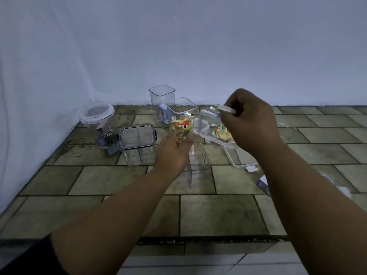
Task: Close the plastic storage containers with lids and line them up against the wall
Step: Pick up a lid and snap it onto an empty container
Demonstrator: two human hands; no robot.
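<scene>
No legible text is showing; the printed packet (182,125) inside the clear container (179,110) is bearing red marks — unreadable.

Both arms are bare and reaching forward from the bottom edge. Left forearm (111,211) is angling up and to the right, wrist roughly straight. Left hand (172,153) is sitting lower and nearer than the right, back of hand facing the camera, fingers curling up against the base of a clear container (181,120). The fingers are blurring, so grip or mere touch is unclear. Right forearm (297,185) is angling up and to the left. Right hand (250,124) is raised, knuckles up, fingers curling in, thumb and fingertips pinching the raised edge of a clear lid (210,122). The two hands are apart, not touching.
</scene>
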